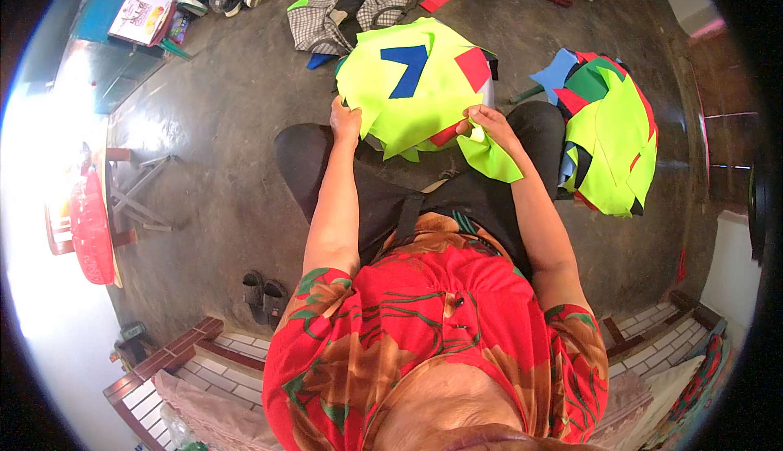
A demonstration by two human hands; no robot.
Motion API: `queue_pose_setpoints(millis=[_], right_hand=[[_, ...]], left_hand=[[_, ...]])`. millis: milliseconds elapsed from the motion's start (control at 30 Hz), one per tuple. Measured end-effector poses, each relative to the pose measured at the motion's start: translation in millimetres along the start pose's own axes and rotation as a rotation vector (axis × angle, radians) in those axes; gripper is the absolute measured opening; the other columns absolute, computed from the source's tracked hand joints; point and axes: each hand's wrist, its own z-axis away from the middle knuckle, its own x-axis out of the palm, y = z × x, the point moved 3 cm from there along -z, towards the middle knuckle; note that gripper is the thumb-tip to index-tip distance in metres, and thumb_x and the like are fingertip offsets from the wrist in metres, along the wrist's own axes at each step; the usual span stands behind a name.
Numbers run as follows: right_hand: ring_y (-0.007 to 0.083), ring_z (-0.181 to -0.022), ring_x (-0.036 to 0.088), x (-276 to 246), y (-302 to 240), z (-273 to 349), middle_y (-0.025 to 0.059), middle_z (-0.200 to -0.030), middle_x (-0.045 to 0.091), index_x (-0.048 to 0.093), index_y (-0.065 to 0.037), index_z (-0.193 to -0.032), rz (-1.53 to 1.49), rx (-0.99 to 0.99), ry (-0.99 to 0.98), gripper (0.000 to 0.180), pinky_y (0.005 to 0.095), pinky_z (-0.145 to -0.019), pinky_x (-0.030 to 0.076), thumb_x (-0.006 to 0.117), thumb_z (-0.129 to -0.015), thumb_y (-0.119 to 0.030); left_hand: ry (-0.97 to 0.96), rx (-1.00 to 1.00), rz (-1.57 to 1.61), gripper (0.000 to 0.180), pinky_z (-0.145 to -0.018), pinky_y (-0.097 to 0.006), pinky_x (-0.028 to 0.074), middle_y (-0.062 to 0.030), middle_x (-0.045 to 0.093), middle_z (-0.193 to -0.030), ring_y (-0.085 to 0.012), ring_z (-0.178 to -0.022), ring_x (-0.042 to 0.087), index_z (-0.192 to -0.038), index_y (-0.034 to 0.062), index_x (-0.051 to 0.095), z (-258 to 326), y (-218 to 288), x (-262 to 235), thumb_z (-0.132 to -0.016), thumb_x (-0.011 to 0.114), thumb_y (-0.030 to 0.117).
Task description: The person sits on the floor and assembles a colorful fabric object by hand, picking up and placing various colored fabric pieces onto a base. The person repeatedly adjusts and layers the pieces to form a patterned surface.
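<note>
A heap of neon-yellow cloth pieces [367,68] lies in front of my bent knees. On top of it are a dark blue cloth scrap [408,68] and a red cloth piece [472,69]. My left hand [346,121] is closed at the heap's near left edge, gripping the neon-yellow cloth there. At the near right edge, my right hand [493,122] pinches another neon-yellow cloth piece [492,160], which hangs down toward my thigh. What lies beneath the heap is mostly hidden.
A second pile of colourful cloth [612,137] stands to the right. Beyond the heap lie a checked cloth [330,15] and a red scrap [435,1] on the grey floor [220,149]. Dark sandals [263,296] and a red plastic chair [92,227] are at the left.
</note>
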Motion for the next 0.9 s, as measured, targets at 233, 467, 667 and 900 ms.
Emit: queue_pose_setpoints(millis=[233,467,667,900], right_hand=[[0.0172,-0.071,0.064,0.8,-5.7,9.6,0.0116,-0.081,0.066,0.057,-0.002,-0.101,-0.175,0.03,0.079,0.025,0.0278,-0.062,0.051,0.057,-0.091,-0.025],[0.0176,-0.073,0.064,-1.8,-2.6,1.7,0.0108,-0.083,0.066,0.057,-0.002,-0.102,-0.22,0.026,-0.028,0.026,0.0277,-0.066,0.051,0.055,-0.093,-0.026],[0.0159,-0.076,0.065,-8.2,5.2,-4.3,0.0083,-0.089,0.066,0.057,-0.004,-0.104,-0.238,-0.001,-0.074,0.024,0.0281,-0.067,0.052,0.055,-0.093,-0.025],[0.0143,-0.083,0.063,-5.2,2.4,-3.4,0.0054,-0.095,0.063,0.058,-0.005,-0.107,-0.289,-0.005,-0.06,0.026,0.028,-0.072,0.051,0.055,-0.093,-0.026]], left_hand=[[0.042,0.528,-0.284,0.048,-0.083,-0.04,0.045,-0.0134,0.053,-0.113,-0.0298,-0.104,0.054,-0.12,0.0057,0.048,53.0,60.4,4.0,-0.079,0.067,0.018],[-0.605,0.589,0.068,0.057,-0.092,-0.035,0.041,-0.0105,0.05,-0.123,-0.0228,-0.113,0.05,-0.118,0.0035,0.052,142.2,77.4,64.0,-0.074,0.074,0.033],[-0.713,0.359,0.265,0.056,-0.086,-0.029,0.045,-0.0105,0.057,-0.107,-0.0174,-0.096,0.056,-0.112,-0.0017,0.05,165.5,86.9,99.5,-0.075,0.076,0.032],[-0.805,0.086,0.331,0.024,-0.073,-0.024,0.043,0.0019,0.058,-0.084,-0.0082,-0.077,0.054,-0.094,0.0039,0.059,156.1,67.6,101.0,-0.085,0.066,0.025]])
